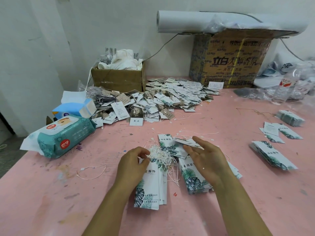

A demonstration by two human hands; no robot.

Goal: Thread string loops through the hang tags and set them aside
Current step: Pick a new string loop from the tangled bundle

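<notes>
My left hand (133,165) is curled round the top end of a stack of tags (150,186), with thumb and fingertips closed right at the edge of the tangle of strings (161,155) that bunches there; the rest of that stack runs from the tangle back toward me, flat on the pink table (51,201). My right hand (208,160) is just to the right of the tangle, fingers fairly straight, lightly pinching a single tag (187,142) between thumb and fingers. That tag is tilted and lifted at the tangle's upper right. Below it, on the tangle's right, a second stack (193,182) lies partly under my right palm. One more tag (165,139) lies just beyond the tangle. A loose string (92,172) lies well to the tangle's left. Further left sits a pack of wipes (64,138). Far beyond the tangle is a big heap of tags (153,101), with a small box (117,79) behind it and a large box (228,60) further right. Well to the tangle's right lie more piles of tags (272,155).
</notes>
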